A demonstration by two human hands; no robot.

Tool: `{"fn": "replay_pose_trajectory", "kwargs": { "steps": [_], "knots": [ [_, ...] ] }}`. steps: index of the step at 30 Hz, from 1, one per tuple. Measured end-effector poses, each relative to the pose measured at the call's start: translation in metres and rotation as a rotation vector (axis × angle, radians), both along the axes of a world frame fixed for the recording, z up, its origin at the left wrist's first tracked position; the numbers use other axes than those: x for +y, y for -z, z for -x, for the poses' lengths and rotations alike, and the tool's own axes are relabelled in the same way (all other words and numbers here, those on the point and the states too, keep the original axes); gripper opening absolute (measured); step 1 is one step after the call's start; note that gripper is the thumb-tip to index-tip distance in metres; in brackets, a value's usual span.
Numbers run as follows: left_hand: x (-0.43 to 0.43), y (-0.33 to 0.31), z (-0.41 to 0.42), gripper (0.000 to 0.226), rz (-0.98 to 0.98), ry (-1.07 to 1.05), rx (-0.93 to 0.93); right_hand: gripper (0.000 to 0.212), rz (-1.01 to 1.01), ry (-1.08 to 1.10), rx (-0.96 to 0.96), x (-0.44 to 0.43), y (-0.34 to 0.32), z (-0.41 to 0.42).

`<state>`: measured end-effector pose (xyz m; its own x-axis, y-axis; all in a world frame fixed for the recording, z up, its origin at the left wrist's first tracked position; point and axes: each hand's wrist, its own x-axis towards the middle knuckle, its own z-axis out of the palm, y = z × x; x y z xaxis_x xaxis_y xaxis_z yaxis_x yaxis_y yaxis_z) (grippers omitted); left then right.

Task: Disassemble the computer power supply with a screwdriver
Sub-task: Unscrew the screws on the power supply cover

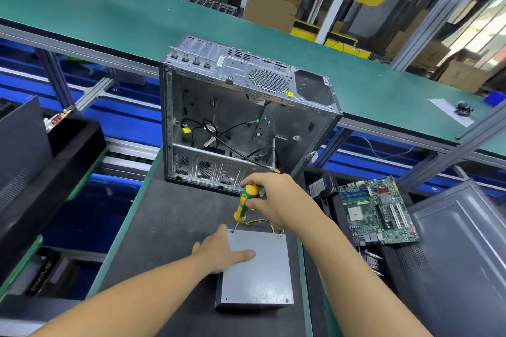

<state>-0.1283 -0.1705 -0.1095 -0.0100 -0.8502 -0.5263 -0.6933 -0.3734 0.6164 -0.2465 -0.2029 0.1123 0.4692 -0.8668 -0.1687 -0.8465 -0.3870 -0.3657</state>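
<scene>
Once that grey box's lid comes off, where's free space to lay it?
Bare dark mat left of the power supply, up to the computer case. The green belt behind the case is open too. Right side is crowded: motherboard, hard drive, panel.

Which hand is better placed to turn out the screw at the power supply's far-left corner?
Right. The right hand grips the screwdriver, its tip at that corner of the power supply. The left hand rests on the casing's left side, steadying it, and holds no tool.
</scene>
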Motion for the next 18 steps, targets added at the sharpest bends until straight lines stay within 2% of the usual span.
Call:
{"fn": "replay_pose_trajectory", "kwargs": {
  "steps": [4, 8, 11, 14, 15, 18],
  "knots": [
    [-0.001, 0.003, 0.000, 0.085, -0.004, -0.003, 0.001, 0.039, -0.063, -0.060, 0.036, 0.000, -0.003, -0.001],
    [-0.001, 0.005, 0.000, 0.090, -0.003, -0.003, -0.005, 0.007, -0.055, -0.051, -0.010, 0.004, 0.001, -0.004],
    [-0.001, 0.006, 0.000, 0.092, -0.005, 0.001, -0.014, 0.010, 0.016, -0.045, -0.028, 0.006, 0.005, -0.007],
    [-0.002, 0.007, 0.000, 0.096, -0.010, -0.005, -0.009, 0.043, 0.010, -0.047, -0.063, 0.006, 0.005, -0.006],
    [-0.002, 0.007, 0.000, 0.097, -0.008, -0.006, -0.007, 0.048, -0.010, -0.047, -0.064, 0.006, 0.006, -0.005],
    [-0.001, 0.005, 0.000, 0.088, -0.002, -0.002, 0.004, 0.041, -0.081, 0.012, -0.033, 0.003, 0.008, -0.004]
  ]
}}
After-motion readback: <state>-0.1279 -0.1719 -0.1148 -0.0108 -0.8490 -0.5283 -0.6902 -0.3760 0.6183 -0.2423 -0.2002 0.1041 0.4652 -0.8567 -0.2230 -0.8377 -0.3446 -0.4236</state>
